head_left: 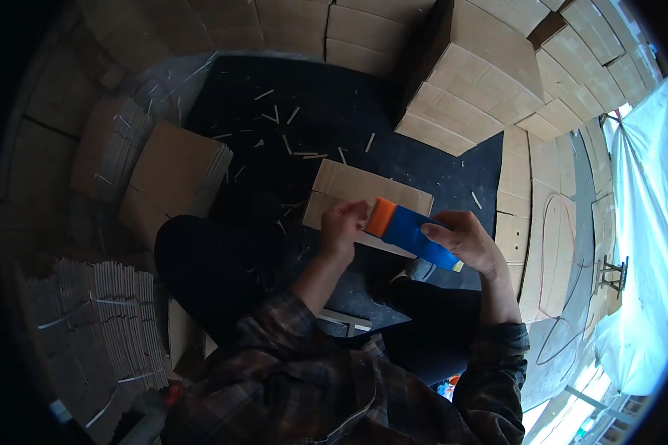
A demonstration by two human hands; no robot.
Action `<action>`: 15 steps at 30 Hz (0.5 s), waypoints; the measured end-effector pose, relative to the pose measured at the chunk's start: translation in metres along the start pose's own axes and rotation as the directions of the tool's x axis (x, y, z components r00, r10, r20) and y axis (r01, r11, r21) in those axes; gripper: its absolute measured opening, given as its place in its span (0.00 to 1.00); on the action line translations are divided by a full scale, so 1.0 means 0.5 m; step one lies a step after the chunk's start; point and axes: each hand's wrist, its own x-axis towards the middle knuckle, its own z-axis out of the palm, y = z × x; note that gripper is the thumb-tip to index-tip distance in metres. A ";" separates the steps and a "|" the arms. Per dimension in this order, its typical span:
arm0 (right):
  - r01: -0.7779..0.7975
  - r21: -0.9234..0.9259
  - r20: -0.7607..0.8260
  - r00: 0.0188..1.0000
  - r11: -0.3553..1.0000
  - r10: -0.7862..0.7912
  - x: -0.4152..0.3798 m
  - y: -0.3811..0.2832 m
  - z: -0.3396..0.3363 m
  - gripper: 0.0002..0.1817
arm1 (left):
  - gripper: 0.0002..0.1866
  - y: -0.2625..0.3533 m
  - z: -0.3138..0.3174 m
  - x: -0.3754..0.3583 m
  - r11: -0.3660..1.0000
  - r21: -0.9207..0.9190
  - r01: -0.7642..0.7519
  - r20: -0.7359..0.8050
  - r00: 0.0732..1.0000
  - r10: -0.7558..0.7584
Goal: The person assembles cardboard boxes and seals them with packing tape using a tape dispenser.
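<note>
Over carton: blue-orange piece juts from right hand, left hand perhaps touching.

dark brown-and-black plaid shirt, matching sleeves ending on the forearms, plain dark trousers, a greyish shoe farther off

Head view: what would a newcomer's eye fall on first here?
Most likely the blue-and-orange piece near the middle of the picture, its blue part in the right hand and its orange end by the fingers of the left hand. Next might come the bright, pale sheet along the right edge, then the light strips scattered over the dark floor in the upper middle.
</note>
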 end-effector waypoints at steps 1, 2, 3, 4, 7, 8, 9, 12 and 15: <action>0.001 -0.001 0.003 1.000 1.000 -0.001 0.008 -0.011 0.003 0.33 | 0.08 0.012 -0.020 0.012 0.996 0.084 -0.034 -0.004 0.999 0.035; 0.008 -0.042 0.009 1.000 0.999 -0.007 0.015 -0.024 0.006 0.33 | 0.06 0.026 -0.033 0.025 0.995 0.078 -0.056 -0.085 0.994 0.063; 0.017 -0.082 0.015 1.000 0.996 -0.016 0.022 -0.033 0.008 0.32 | 0.05 0.042 -0.046 0.040 0.994 0.074 -0.080 -0.165 0.982 0.091; 0.020 -0.082 0.018 1.000 0.996 -0.019 0.032 -0.035 0.009 0.32 | 0.05 0.058 -0.066 0.054 0.989 0.109 -0.095 -0.226 0.967 0.117; 0.041 -0.105 -0.010 0.999 0.994 -0.043 0.057 -0.048 0.017 0.30 | 0.05 0.086 -0.165 0.120 0.975 0.202 -0.093 -0.375 0.912 0.165; 0.002 -0.193 -0.004 1.000 0.981 -0.003 0.064 -0.059 0.020 0.30 | 0.06 0.096 -0.187 0.126 0.963 0.255 -0.087 -0.327 0.930 0.170; -0.036 -0.278 -0.003 0.999 0.960 0.037 0.072 -0.068 0.022 0.30 | 0.06 0.094 -0.194 0.131 0.963 0.254 -0.090 -0.332 0.927 0.174; -0.096 -0.258 0.014 0.995 0.961 0.103 0.101 -0.073 0.028 0.30 | 0.07 0.085 -0.205 0.144 0.933 0.323 -0.157 -0.346 0.898 0.271; -0.151 -0.334 0.026 0.985 0.931 0.169 0.118 -0.099 0.038 0.31 | 0.08 0.074 -0.225 0.166 0.916 0.350 -0.196 -0.331 0.889 0.317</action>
